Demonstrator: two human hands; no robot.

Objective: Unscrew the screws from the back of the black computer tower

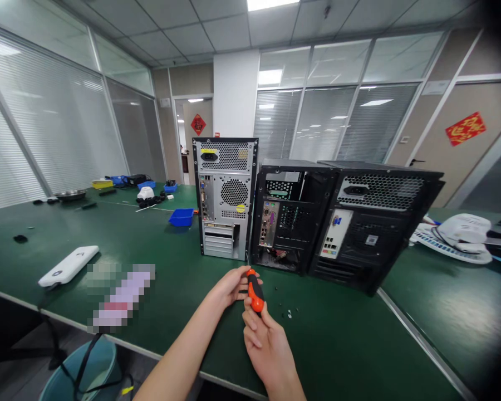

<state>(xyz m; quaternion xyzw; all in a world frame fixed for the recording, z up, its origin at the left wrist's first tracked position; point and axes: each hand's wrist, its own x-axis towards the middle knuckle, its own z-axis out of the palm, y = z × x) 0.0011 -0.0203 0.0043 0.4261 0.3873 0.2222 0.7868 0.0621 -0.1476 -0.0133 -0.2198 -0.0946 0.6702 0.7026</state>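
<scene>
Both hands meet over the green table (150, 245) in front of me. My right hand (265, 340) is closed round the lower end of an orange and black screwdriver (255, 291). My left hand (229, 287) pinches the screwdriver's upper end near its thin shaft, which points up toward a silver computer case (225, 197). Two black computer cases (294, 214) (376, 223) stand to the right of the silver one, rear panels facing me. Small screws (289, 314) lie on the table just right of my hands.
A white flat device (69, 265) lies at left near the table edge. A blue bin (181, 216) stands left of the silver case, more bins and tools at the far end. A white device (463, 231) rests at right. A teal bucket (83, 373) stands below the table.
</scene>
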